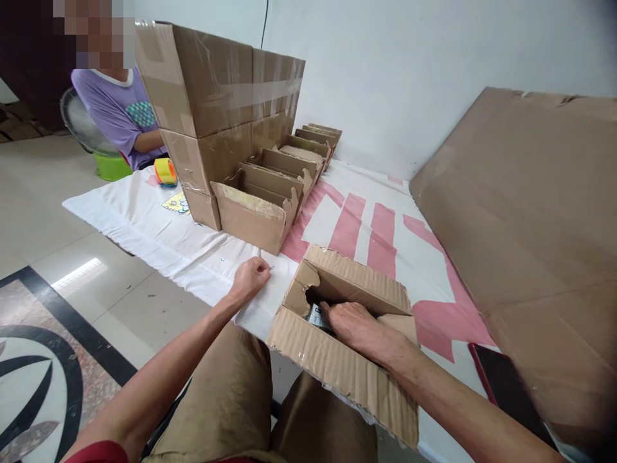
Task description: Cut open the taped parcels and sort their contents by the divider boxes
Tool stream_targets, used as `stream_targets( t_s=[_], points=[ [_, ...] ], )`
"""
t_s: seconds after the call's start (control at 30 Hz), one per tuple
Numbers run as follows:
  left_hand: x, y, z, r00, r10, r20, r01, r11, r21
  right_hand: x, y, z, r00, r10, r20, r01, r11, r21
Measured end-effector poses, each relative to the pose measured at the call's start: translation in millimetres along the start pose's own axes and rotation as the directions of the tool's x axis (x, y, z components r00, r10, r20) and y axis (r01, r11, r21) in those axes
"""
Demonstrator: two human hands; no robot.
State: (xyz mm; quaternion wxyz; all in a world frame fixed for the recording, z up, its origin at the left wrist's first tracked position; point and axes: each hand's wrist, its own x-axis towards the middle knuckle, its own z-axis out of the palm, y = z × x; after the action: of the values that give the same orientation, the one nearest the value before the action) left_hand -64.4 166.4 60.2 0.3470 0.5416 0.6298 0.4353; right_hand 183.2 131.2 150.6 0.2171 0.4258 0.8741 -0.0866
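My left hand (251, 276) rests near the table's front edge, left of an open cardboard box (337, 379). Its fingers are pinched together on something tiny and pale at the fingertips, too small to name. My right hand (349, 321) reaches down inside the box, fingers curled and partly hidden by the box's walls. Against its fingertips lies a light blue-white printed piece (317, 317), with dark lettering. Whatever those fingers close on is out of sight. The box's long flaps are folded outward, and it sits at the table's edge above my lap.
Taped cardboard boxes (219, 90) are stacked at the back left, with a row of open boxes (255, 206) beside them. A phone (506, 386) and a large cardboard sheet (530, 225) are at right. A tape roll (165, 172) lies near a person in purple (113, 116).
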Motion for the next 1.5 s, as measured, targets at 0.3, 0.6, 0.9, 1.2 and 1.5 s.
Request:
stream_targets(
  t_s=[0.3, 0.6, 0.9, 1.2, 1.5],
  points=[
    [-66, 48, -54, 0.99, -0.142, 0.015, 0.125, 0.808, -0.576, -16, 3, -27, 0.996, 0.003, -0.091, 0.004, 0.997, 0.072],
    [-169, 115, -66, 0.984, 0.172, 0.051, -0.131, 0.882, -0.454, -123, -66, -44, 0.708, 0.143, -0.691, 0.558, 0.487, 0.672],
    [-205, 109, 1, 0.945, 0.219, 0.241, -0.127, 0.929, -0.348, -151, -77, 28, 0.67, 0.423, -0.61, 0.618, 0.137, 0.774],
    [-227, 117, 48, 0.895, 0.172, 0.411, -0.009, 0.929, -0.37, -183, -53, 76, 0.682, 0.55, -0.482, 0.471, 0.173, 0.865],
    [-237, 76, 55, 0.637, 0.396, 0.661, -0.157, 0.906, -0.392, -175, 117, 111, 0.39, 0.792, -0.47, -0.428, 0.608, 0.669]
  ],
)
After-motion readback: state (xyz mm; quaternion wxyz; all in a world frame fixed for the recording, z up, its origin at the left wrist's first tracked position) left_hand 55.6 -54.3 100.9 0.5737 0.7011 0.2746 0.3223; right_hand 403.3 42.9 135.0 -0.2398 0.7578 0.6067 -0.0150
